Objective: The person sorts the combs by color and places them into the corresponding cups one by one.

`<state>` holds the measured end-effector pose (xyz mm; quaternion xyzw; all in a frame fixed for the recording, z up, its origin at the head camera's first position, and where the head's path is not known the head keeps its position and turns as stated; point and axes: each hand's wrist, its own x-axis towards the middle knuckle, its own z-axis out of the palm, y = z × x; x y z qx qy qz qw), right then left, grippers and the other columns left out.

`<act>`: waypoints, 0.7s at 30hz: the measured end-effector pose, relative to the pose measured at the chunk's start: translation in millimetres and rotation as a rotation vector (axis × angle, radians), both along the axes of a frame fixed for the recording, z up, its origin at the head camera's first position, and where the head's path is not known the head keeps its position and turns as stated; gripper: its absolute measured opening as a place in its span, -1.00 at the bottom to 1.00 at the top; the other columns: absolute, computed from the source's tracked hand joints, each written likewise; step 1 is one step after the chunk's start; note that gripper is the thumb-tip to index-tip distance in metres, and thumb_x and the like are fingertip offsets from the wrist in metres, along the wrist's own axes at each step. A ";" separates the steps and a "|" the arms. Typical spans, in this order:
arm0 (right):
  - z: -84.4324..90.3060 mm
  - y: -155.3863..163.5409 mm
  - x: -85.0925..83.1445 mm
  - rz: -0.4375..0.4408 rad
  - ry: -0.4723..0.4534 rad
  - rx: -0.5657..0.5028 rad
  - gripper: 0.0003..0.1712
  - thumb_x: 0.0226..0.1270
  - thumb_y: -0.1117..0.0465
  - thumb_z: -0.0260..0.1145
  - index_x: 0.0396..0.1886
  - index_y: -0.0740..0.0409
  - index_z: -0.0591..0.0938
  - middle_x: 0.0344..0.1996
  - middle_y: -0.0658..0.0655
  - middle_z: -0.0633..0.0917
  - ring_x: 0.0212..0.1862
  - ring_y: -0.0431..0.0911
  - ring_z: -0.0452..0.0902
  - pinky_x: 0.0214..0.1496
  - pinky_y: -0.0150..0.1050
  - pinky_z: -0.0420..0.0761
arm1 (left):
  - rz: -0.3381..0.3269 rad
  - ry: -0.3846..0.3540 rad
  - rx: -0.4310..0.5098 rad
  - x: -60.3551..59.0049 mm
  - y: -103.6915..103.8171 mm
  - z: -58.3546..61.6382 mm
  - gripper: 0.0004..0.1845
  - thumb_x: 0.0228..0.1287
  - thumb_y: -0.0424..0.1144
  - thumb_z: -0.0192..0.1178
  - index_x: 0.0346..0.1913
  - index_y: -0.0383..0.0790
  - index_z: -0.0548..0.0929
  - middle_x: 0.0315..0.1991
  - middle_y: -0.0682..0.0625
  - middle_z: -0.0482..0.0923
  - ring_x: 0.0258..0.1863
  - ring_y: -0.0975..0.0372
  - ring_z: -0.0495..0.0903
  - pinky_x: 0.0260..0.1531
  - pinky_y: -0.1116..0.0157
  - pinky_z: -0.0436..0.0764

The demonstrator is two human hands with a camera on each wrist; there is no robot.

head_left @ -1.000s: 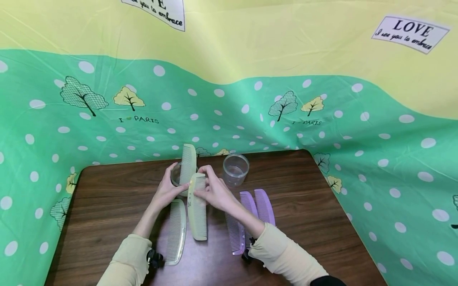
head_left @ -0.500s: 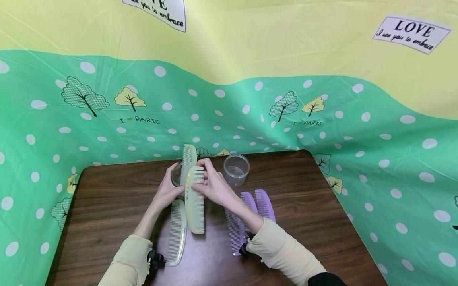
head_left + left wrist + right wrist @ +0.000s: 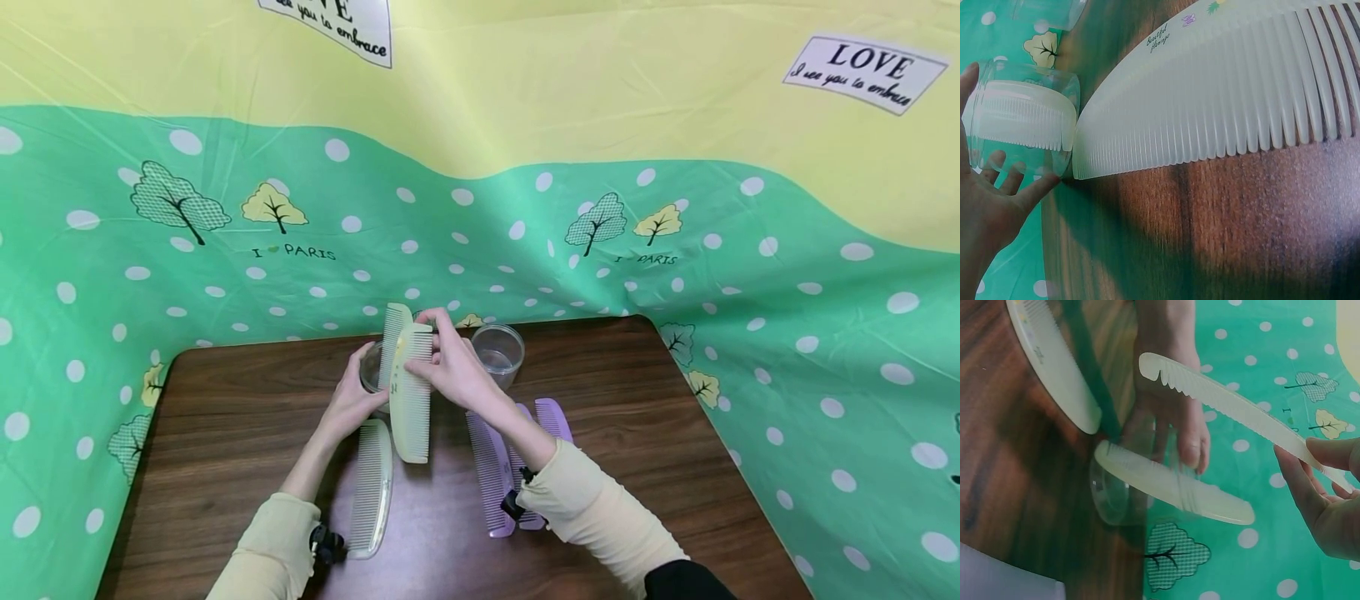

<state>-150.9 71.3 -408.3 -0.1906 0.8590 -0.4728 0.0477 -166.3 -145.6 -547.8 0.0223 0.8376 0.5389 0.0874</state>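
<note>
My left hand grips a clear round jar near the table's back edge, thumb on the near side. A pale green comb stands in that jar, tilted, its upper end sticking out past the rim. My right hand pinches a second pale green comb by its upper part, thumb on the face towards me. This comb is raised over the table, and in the head view it overlaps the jar and the first comb. A third pale green comb lies flat in front of my left hand.
Several purple combs lie on the dark wooden table, partly under my right forearm. Another clear jar stands to the right of my right hand. A green and yellow patterned cloth hangs behind the table.
My right hand has lifted the pinched comb up and away from me, towards the jar's rim. My left hand keeps its hold on the jar.
</note>
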 end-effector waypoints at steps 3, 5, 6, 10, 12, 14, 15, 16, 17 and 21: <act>4.6 -1.0 -3.9 -0.010 0.007 -0.009 -0.30 0.36 0.28 0.44 0.35 0.00 0.26 -0.30 0.17 0.77 -0.47 -0.06 0.67 -0.47 -0.34 0.57 | 0.001 0.003 0.004 0.6 0.3 0.2 0.09 0.22 0.09 0.45 0.65 0.14 -0.03 0.66 -0.13 -0.01 0.63 -0.10 0.05 0.49 -0.24 0.22; 6.3 -1.6 -5.9 -0.019 0.007 -0.016 -0.30 0.35 0.29 0.45 0.34 0.01 0.27 -0.29 0.18 0.77 -0.45 -0.08 0.68 -0.44 -0.33 0.60 | 0.002 0.004 0.006 1.0 0.6 0.0 0.09 0.21 0.10 0.46 0.65 0.15 -0.02 0.66 -0.12 0.00 0.63 -0.09 0.06 0.48 -0.24 0.23; 6.8 -1.8 -6.8 -0.023 0.006 -0.021 -0.30 0.35 0.30 0.45 0.34 0.02 0.27 -0.27 0.19 0.77 -0.43 -0.10 0.69 -0.43 -0.32 0.62 | 0.003 0.004 0.009 1.3 0.9 0.1 0.08 0.20 0.10 0.46 0.64 0.16 -0.01 0.66 -0.11 0.00 0.63 -0.09 0.06 0.48 -0.24 0.23; 8.2 -2.5 -9.4 -0.034 0.009 -0.034 -0.29 0.33 0.31 0.45 0.33 0.03 0.27 -0.29 0.21 0.76 -0.42 -0.15 0.67 -0.40 -0.31 0.64 | 0.000 0.008 0.005 2.1 1.1 0.1 0.08 0.21 0.09 0.46 0.64 0.18 -0.02 0.66 -0.12 0.00 0.63 -0.09 0.06 0.48 -0.23 0.24; 8.4 -2.7 -10.9 -0.029 0.013 -0.043 -0.29 0.33 0.32 0.45 0.34 0.05 0.27 -0.28 0.22 0.77 -0.40 -0.13 0.70 -0.39 -0.31 0.65 | 0.002 0.009 0.008 2.2 1.0 0.4 0.07 0.21 0.07 0.46 0.64 0.19 -0.02 0.66 -0.12 0.00 0.63 -0.09 0.06 0.48 -0.23 0.23; 8.9 -2.8 -12.8 -0.024 0.018 -0.059 -0.29 0.33 0.33 0.45 0.35 0.06 0.26 -0.25 0.24 0.77 -0.35 -0.10 0.73 -0.37 -0.30 0.67 | 0.003 0.011 0.011 2.1 0.6 0.1 0.07 0.22 0.06 0.45 0.64 0.19 -0.02 0.66 -0.12 0.00 0.64 -0.08 0.06 0.49 -0.23 0.22; 9.1 -2.8 -13.8 -0.027 0.020 -0.064 -0.28 0.34 0.32 0.44 0.35 0.06 0.26 -0.24 0.25 0.77 -0.33 -0.09 0.75 -0.37 -0.30 0.67 | 0.004 0.012 0.013 2.2 0.4 0.1 0.07 0.22 0.06 0.46 0.64 0.19 -0.02 0.66 -0.12 0.00 0.64 -0.08 0.06 0.50 -0.23 0.22; 9.4 -2.8 -14.8 -0.030 0.023 -0.071 -0.29 0.34 0.32 0.44 0.35 0.05 0.26 -0.23 0.25 0.77 -0.31 -0.07 0.76 -0.37 -0.30 0.68 | 0.004 0.014 0.016 2.1 0.3 -0.1 0.06 0.22 0.04 0.46 0.64 0.17 -0.01 0.66 -0.12 0.01 0.64 -0.08 0.06 0.50 -0.22 0.21; 9.9 -2.8 -15.8 -0.032 0.022 -0.083 -0.29 0.34 0.32 0.44 0.35 0.05 0.26 -0.21 0.26 0.77 -0.29 -0.06 0.77 -0.36 -0.29 0.69 | 0.004 0.016 0.017 1.9 0.1 -0.4 0.06 0.22 0.04 0.46 0.64 0.17 -0.01 0.66 -0.12 0.01 0.63 -0.07 0.06 0.50 -0.22 0.21; 11.7 -3.0 -20.1 -0.044 0.017 -0.123 -0.31 0.36 0.32 0.42 0.33 0.01 0.24 -0.19 0.27 0.77 -0.26 -0.01 0.79 -0.37 -0.25 0.70 | 0.007 0.024 0.018 1.7 -0.4 -1.0 0.05 0.22 0.00 0.46 0.64 0.12 0.01 0.65 -0.12 0.04 0.63 -0.06 0.08 0.50 -0.21 0.21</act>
